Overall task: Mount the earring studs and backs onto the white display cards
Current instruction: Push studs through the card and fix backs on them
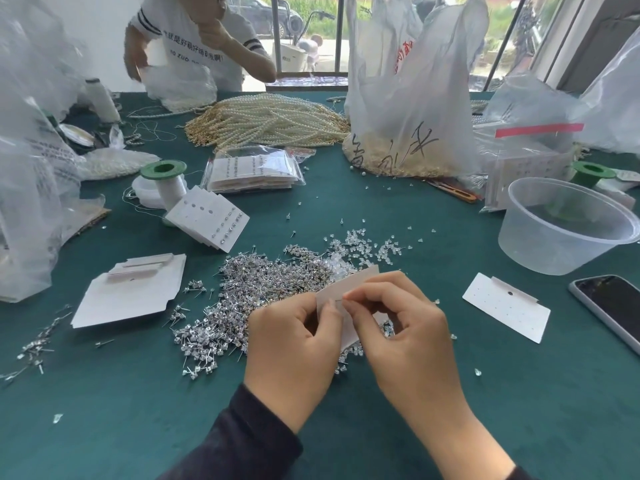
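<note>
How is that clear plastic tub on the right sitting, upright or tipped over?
Upright: the clear plastic tub stands on its base on the green table, its open rim facing up, with no lid on it.

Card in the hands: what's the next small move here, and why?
The left hand holds the white card above the stud pile, and the right hand pinches at the card's face; whatever sits in that grip is too small to see. So, probably: press in with the right hand to seat that piece in the card.
</note>
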Motion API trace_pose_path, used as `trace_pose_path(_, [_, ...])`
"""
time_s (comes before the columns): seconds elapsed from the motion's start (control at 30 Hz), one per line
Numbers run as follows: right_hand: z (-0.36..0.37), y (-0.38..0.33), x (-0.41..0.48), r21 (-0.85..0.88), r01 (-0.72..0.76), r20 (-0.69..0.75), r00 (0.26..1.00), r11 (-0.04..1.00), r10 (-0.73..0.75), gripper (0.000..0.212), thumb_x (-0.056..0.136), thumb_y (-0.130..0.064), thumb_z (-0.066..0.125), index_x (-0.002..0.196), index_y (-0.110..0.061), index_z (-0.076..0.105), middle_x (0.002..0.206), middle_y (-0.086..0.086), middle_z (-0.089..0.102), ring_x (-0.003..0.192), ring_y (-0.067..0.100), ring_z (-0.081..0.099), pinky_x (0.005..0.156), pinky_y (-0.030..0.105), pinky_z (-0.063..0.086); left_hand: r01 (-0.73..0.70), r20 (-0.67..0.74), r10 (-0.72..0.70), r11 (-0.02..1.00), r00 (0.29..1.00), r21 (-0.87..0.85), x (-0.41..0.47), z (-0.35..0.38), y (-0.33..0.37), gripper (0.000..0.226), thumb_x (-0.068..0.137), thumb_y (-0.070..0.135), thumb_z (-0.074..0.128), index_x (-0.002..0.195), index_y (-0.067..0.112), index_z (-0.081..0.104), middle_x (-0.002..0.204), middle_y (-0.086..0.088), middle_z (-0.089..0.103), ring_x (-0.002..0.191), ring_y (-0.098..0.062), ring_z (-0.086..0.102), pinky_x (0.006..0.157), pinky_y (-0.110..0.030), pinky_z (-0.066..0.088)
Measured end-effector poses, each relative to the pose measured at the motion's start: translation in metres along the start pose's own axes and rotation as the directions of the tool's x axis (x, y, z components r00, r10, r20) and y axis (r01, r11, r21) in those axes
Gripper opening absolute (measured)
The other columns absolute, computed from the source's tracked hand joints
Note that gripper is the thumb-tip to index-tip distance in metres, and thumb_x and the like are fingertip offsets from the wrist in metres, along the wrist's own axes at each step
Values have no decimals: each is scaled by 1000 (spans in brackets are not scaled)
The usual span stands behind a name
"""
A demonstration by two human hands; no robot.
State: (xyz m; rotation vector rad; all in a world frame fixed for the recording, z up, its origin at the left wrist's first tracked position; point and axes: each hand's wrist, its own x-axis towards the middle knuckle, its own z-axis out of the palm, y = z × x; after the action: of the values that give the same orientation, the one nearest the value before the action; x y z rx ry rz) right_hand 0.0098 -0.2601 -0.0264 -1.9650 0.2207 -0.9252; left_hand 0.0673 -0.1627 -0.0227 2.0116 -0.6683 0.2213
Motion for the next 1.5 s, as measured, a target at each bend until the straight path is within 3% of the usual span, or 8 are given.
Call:
trace_pose_path(0.3, [6,1,-5,-90,36,-36,999,995,-39,12,72,0,67,70,-12,69,74,-9,62,69,2,57,65,10,43,-45,16,44,999,999,27,2,-3,-2,34,73,20,52,45,2,52,37,1,34,45,-14,37,41,-18,21])
trace_pose_path(0.53, [5,3,-4,-76,15,-41,999,997,-18,17,71,2,68,71,-15,70,75,-12,63,72,-1,58,66,9,43,-57,57,57,998,997,-3,2,-3,-2,37,74,24,50,49,-3,56,41,-17,44,46,-21,36,42,-25,22])
trace_pose_path(0.67, [4,3,-3,-73,5,8,1000,997,-4,17,71,1,71,71,-16,71,75,-14,63,71,-1,59,65,7,41,39,97,-27,992,995,-124,4,-4,-4,38,72,27,48,58,-4,63,46,-19,47,45,-10,32,44,-29,26])
trace_pose_path(0.73, [3,2,-2,-80,-1,11,1000,997,2,14,72,-3,70,71,-17,69,74,-13,63,70,1,58,63,6,39,51,97,-40,993,994,-111,5,-3,-3,38,72,29,48,60,-3,64,50,-22,51,46,-13,35,45,-31,29])
trace_pose_path(0.97, [4,-1,-3,-102,-30,-9,1000,994,29,5,72,-12,64,71,-14,68,71,-10,62,69,5,58,61,9,41,6,70,-5,1000,998,-19,3,-3,-2,36,71,29,50,52,0,60,41,-13,47,47,-20,39,44,-25,26])
trace_pose_path(1.13, [7,0,-3,-79,-45,7,999,996,46,7,72,-10,62,70,-13,67,72,-9,63,70,4,59,61,8,41,17,42,-16,999,999,-33,5,-4,-2,34,69,24,50,40,12,38,38,5,25,44,-13,30,41,-18,18])
trace_pose_path(1.33, [8,0,-4,-93,-22,14,1000,995,23,10,71,-9,62,70,-17,67,75,-14,64,74,2,60,64,8,43,-37,60,37,999,998,9,5,-6,-4,37,69,20,52,39,21,30,34,7,23,39,-11,31,39,-14,18])
trace_pose_path(1.5, [5,0,-4,-73,-20,43,999,997,23,9,74,-9,61,72,-14,67,76,-12,64,75,3,60,65,12,44,-110,153,108,994,982,7,10,-13,-2,37,74,23,52,41,11,41,34,1,34,38,-11,29,40,-19,22])
